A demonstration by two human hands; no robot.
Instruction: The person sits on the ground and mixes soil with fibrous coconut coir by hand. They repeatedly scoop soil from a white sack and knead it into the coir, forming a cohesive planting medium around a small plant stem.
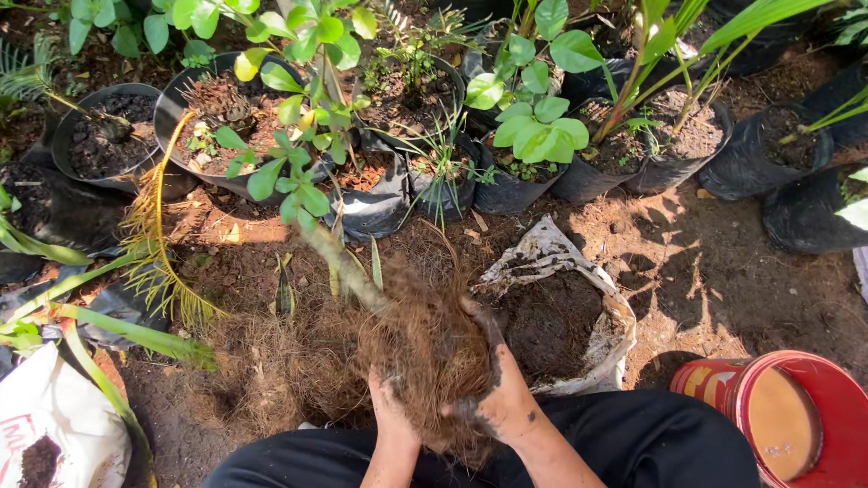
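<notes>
Soil-filled white sack (604, 298), red bucket (818, 398)

The root ball (420, 348) sits at centre, with the left hand (391, 411) under it at 6 o'clock and the right hand (500, 393) against it at 4 o'clock. The plant's stem (339, 258) leans away toward 11 o'clock. The open sack of soil (579, 262) lies at 3 o'clock, the bucket (796, 416) farther out at 4 o'clock. A row of potted plants (533, 136) lines the ground at 12 o'clock.
</notes>
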